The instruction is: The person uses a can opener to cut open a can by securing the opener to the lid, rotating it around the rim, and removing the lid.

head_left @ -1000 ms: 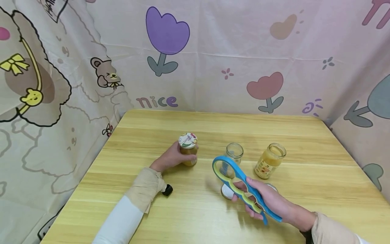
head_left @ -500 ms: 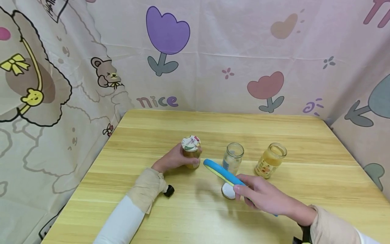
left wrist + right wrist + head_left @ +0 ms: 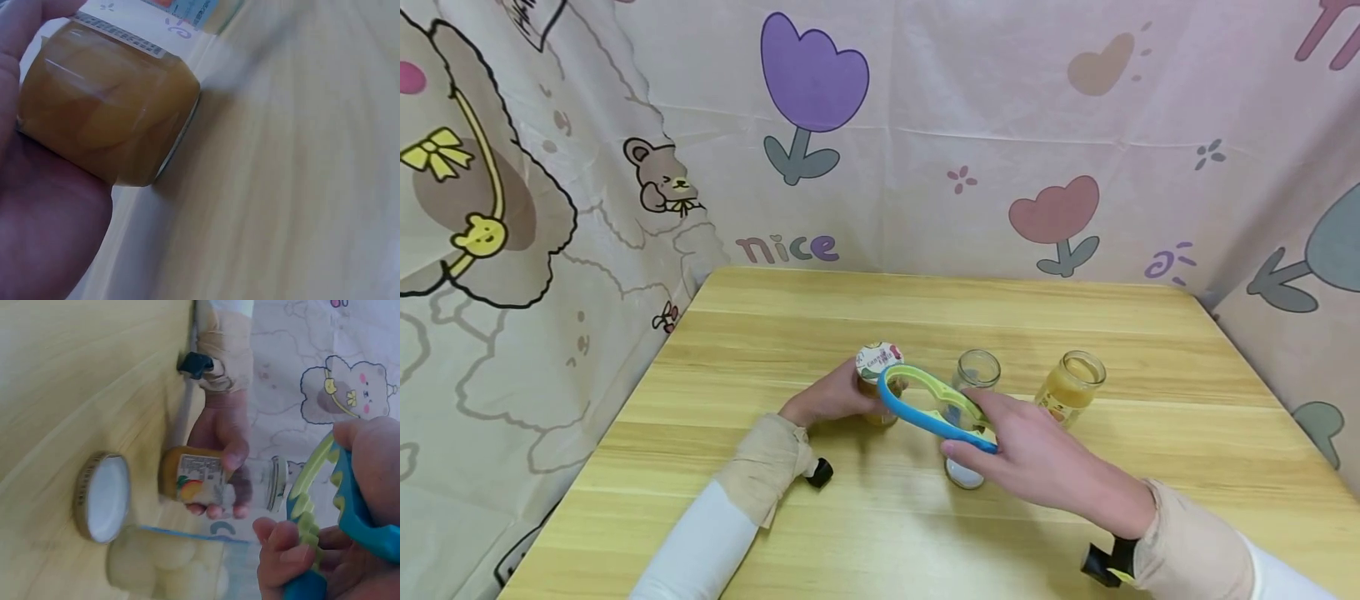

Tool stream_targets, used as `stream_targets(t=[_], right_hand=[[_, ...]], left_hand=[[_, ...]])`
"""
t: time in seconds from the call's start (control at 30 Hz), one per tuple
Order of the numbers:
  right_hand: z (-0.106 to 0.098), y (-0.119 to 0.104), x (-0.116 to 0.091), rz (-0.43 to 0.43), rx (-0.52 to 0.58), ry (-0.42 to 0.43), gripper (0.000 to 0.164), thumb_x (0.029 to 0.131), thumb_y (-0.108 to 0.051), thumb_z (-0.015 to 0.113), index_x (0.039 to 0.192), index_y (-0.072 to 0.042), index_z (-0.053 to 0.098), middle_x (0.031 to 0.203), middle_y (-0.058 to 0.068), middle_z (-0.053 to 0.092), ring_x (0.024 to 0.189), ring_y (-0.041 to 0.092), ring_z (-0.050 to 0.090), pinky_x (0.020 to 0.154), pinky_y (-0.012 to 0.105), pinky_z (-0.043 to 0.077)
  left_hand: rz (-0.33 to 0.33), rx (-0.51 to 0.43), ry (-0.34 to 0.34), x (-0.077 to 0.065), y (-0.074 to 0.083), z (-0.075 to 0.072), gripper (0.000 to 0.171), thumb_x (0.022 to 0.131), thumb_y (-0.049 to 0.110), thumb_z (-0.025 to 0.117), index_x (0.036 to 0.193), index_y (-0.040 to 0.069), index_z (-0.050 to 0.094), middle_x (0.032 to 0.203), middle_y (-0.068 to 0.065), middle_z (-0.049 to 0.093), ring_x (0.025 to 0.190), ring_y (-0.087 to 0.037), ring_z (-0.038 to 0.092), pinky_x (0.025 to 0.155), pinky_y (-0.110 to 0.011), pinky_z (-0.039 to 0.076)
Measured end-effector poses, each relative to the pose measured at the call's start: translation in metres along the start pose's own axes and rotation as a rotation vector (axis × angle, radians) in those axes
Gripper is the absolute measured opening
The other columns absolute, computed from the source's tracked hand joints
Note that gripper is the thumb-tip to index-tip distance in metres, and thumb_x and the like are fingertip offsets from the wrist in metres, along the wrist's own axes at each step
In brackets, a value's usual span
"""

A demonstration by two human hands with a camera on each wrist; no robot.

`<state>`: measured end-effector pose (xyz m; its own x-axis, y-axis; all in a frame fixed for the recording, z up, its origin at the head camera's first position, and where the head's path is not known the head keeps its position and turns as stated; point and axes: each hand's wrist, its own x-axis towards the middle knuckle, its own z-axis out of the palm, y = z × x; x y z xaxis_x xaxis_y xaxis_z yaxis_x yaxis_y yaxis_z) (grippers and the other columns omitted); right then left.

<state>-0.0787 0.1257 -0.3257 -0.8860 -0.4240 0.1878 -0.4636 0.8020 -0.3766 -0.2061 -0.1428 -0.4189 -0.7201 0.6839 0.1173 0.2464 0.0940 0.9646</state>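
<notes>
My left hand (image 3: 835, 396) grips a glass jar (image 3: 112, 106) of amber-brown contents around its body. A printed lid (image 3: 878, 359) caps this jar, which stands upright, its base close over the table in the left wrist view. In my right hand (image 3: 1037, 454) is a blue jar opener (image 3: 925, 422) with a green toothed inner edge. Its looped end overlaps the jar just below the lid in the head view. From the right wrist, the toothed arms (image 3: 306, 509) spread apart beside the lid (image 3: 277, 484), fingers and thumb around the handles.
An open clear jar (image 3: 978, 367) stands right of the gripped one, partly behind the opener. Farther right is another open jar (image 3: 1070, 390) with yellow contents. A loose lid (image 3: 964, 475) lies white side up under my right hand. Patterned cloth (image 3: 917, 200) hangs behind the table.
My right hand has turned over and carried the opener leftward to the lidded jar. My left hand has brought that jar slightly right and nearer.
</notes>
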Motion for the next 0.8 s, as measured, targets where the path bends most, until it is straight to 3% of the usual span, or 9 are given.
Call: stream_targets(t=[0.13, 0.27, 0.37, 0.5, 0.6, 0.8], right_hand=[[0.002, -0.008, 0.005, -0.002, -0.095, 0.029, 0.073, 0.083, -0.074, 0.049, 0.125, -0.015, 0.052, 0.07, -0.008, 0.045, 0.049, 0.003, 0.04, 0.042, 0.02, 0.035], [0.006, -0.016, 0.009, -0.033, -0.169, 0.101, 0.069, 0.083, -0.074, 0.047, 0.116, -0.013, 0.053, 0.07, -0.008, 0.044, 0.044, 0.004, 0.039, 0.039, 0.019, 0.033], [0.008, -0.02, 0.013, -0.054, -0.212, 0.142, 0.069, 0.085, -0.071, 0.049, 0.115, -0.009, 0.054, 0.076, -0.006, 0.05, 0.048, 0.007, 0.043, 0.04, 0.021, 0.035], [0.012, -0.027, 0.019, -0.054, -0.273, 0.156, 0.079, 0.086, -0.069, 0.05, 0.124, 0.0, 0.053, 0.094, 0.006, 0.06, 0.059, 0.016, 0.053, 0.042, 0.028, 0.042], [0.016, -0.032, 0.023, -0.032, -0.305, 0.151, 0.082, 0.087, -0.067, 0.05, 0.129, 0.003, 0.049, 0.102, 0.013, 0.061, 0.062, 0.023, 0.058, 0.042, 0.033, 0.046], [0.021, -0.037, 0.027, -0.018, -0.373, 0.164, 0.081, 0.087, -0.068, 0.049, 0.126, 0.003, 0.048, 0.093, 0.012, 0.059, 0.057, 0.023, 0.057, 0.037, 0.032, 0.044]], left_hand=[[0.042, -0.036, -0.058, 0.0, 0.01, 0.005, 0.065, 0.07, -0.009, 0.076, 0.128, 0.0, 0.047, 0.116, -0.027, 0.059, 0.104, -0.02, 0.056, 0.099, -0.038, 0.041], [0.064, -0.042, -0.096, -0.002, 0.021, 0.008, 0.057, 0.072, -0.01, 0.074, 0.123, -0.008, 0.049, 0.113, -0.03, 0.058, 0.101, -0.02, 0.057, 0.098, -0.036, 0.043], [0.08, -0.032, -0.121, -0.002, 0.023, 0.008, 0.053, 0.075, -0.007, 0.074, 0.122, -0.01, 0.049, 0.111, -0.024, 0.06, 0.1, -0.021, 0.058, 0.097, -0.038, 0.044], [0.124, -0.012, -0.143, -0.003, 0.025, 0.007, 0.055, 0.078, 0.0, 0.076, 0.124, -0.008, 0.046, 0.11, -0.018, 0.061, 0.099, -0.021, 0.058, 0.095, -0.038, 0.045], [0.15, -0.037, -0.169, -0.003, 0.024, 0.006, 0.057, 0.078, 0.002, 0.076, 0.124, -0.008, 0.044, 0.11, -0.026, 0.058, 0.097, -0.021, 0.058, 0.093, -0.037, 0.047], [0.164, -0.107, -0.214, -0.003, 0.025, 0.006, 0.063, 0.08, 0.002, 0.075, 0.127, -0.012, 0.037, 0.112, -0.037, 0.052, 0.096, -0.021, 0.059, 0.09, -0.036, 0.049]])
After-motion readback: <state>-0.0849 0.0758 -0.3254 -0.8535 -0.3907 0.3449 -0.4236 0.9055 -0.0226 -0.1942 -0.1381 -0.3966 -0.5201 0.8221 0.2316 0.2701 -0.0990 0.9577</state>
